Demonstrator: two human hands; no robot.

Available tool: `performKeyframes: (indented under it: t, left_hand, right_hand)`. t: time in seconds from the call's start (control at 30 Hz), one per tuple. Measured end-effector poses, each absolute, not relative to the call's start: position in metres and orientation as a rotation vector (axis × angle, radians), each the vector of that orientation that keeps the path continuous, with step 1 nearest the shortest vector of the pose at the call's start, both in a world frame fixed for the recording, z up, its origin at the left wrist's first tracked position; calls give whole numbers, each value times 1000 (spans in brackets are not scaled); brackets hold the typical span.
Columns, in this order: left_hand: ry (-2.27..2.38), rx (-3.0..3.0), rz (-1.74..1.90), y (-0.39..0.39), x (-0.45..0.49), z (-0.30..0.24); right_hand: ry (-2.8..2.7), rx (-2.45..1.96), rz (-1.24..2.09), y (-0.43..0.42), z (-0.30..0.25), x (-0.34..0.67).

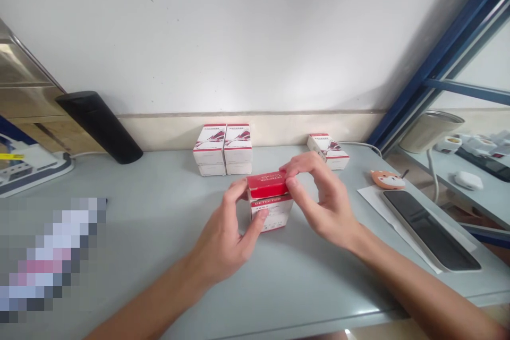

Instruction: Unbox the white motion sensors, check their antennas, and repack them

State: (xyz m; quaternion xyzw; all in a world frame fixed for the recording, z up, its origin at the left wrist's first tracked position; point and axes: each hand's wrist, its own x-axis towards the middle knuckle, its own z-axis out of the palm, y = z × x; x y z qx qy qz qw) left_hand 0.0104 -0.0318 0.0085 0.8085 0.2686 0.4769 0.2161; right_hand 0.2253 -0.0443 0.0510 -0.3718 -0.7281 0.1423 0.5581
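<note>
A small red and white cardboard box (274, 214), printed "DETECTOR", stands at the middle of the grey table (159, 234). My left hand (223, 234) grips it from the left, thumb on the front face and fingers behind the left side. Its red top flap (266, 186) sits slightly raised above the box front. Thumb and fingertips of my right hand (322, 199) pinch the right end of that flap. The inside of the box is hidden. Behind it, two similar white boxes (210, 149) stand side by side near the wall.
Another such box (329, 150) stands at the back right. A black cylinder (99, 126) leans at the back left. To the right lie a phone (432, 229), white paper (398, 223) and an orange animal-faced case (387, 179). A blue frame (438, 53) borders the table's right side.
</note>
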Motion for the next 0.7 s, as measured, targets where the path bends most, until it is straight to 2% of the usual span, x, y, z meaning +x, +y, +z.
performKeyframes:
  t: [0.1,0.4,0.7]
  left_hand:
    - [707,2183,1425,-31,12,6]
    - [608,2456,1392,-23,6,8]
    - [646,2513,1286,-20,2,10]
  right_hand:
    - [-1776,-858,256,-43,52,226]
    - [-1894,-673,241,-38,49,236]
    - [-1735,-787,423,-46,51,222]
